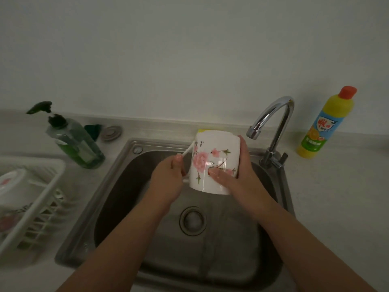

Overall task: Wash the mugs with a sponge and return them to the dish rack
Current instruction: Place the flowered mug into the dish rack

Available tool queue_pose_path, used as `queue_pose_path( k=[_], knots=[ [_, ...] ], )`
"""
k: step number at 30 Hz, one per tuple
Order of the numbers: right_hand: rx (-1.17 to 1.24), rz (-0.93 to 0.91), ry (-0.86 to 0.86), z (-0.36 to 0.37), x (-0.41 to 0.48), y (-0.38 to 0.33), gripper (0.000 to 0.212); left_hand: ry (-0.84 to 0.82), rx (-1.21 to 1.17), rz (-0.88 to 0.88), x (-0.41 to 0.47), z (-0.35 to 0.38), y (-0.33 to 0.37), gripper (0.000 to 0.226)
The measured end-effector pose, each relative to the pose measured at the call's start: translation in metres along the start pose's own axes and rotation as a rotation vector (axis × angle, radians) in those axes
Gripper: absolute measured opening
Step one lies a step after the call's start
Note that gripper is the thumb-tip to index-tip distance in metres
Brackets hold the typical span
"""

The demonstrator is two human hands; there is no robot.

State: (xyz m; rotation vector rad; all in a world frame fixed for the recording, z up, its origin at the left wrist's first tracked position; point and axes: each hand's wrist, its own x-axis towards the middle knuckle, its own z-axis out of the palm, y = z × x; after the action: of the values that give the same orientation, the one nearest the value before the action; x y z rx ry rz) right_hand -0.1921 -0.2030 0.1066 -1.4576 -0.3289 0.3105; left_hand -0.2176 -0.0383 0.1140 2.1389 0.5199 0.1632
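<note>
Head view, dim light. All positions are referenced to the sink (231,245).

- Mug (210,165): white with pink blossom print, held in the air over the back half of the sink, above and behind the drain (192,221). It touched neither the basin nor the faucet (271,123), whose spout ended just beside the mug's upper right.
- Left hand (168,178): over the sink's left half, with thumb and fingers curled round the mug's white handle in a firm grip.
- Right hand (237,175): over the sink's right half, wrapped round the mug's right side. The thumb lay flat across the printed front, and the other fingers were hidden behind the wall.
- Sponge (203,130): only a yellow sliver showed past the mug's far edge, at the sink's back rim. What it rested on could not be told.
- Dish rack (45,189): white, on the counter left of the sink. It held a second mug (14,207) (blurred at the frame edge; pink print just readable).
- Green pump bottle (77,142): at the sink's back-left corner, tilted in this wide view.
- Grey stopper (110,133): on the counter behind the sink's left corner.
- Yellow detergent bottle (324,127): orange cap, upright, on the counter right of the sink, beyond the faucet base.
</note>
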Motion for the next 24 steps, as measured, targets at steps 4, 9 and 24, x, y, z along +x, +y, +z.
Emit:
queue_pose_path(
  k=[4, 9, 24],
  knots=[
    [-0.004, -0.001, -0.066, 0.005, -0.005, -0.005, 0.108, 0.148, -0.1, 0.069, -0.007, -0.008, 0.003, 0.036],
    [-0.054, -0.06, -0.072, 0.016, -0.004, -0.004, 0.117, 0.185, -0.082, 0.153, -0.007, -0.021, -0.01, 0.036],
    [-0.166, -0.192, 0.106, 0.113, -0.006, -0.031, 0.098, 0.02, -0.112, 0.187, 0.006, -0.106, -0.042, 0.033]
  ],
)
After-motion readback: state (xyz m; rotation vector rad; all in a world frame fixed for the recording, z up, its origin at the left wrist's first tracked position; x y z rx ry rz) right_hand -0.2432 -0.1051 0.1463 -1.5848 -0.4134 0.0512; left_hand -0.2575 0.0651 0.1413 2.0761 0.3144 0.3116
